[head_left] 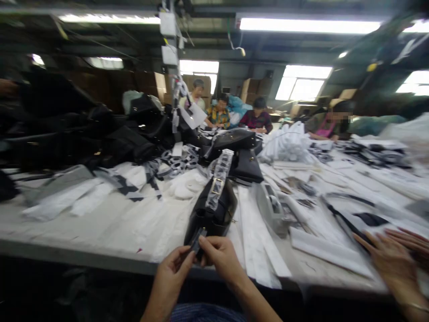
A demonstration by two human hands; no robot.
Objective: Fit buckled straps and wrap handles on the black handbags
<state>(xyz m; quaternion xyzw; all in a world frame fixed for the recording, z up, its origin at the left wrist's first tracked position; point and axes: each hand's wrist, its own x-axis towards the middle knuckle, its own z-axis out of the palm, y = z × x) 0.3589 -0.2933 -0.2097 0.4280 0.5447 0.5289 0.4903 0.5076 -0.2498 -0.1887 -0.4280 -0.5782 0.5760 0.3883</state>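
Observation:
A black handbag [212, 210] lies on the white-covered table [100, 232] near its front edge, its strap wrapped in clear plastic [219, 176]. My left hand [172, 273] and my right hand [219, 257] meet at the bag's near end. Both pinch a small dark tag or strap end [197, 239] between thumb and fingers.
Another person's hand [392, 259] reaches over the table at the lower right. Black bags [67, 129] are heaped at the left and centre back, white paper strips and wrapped parts [288, 147] lie across the right. Several people sit at the far end.

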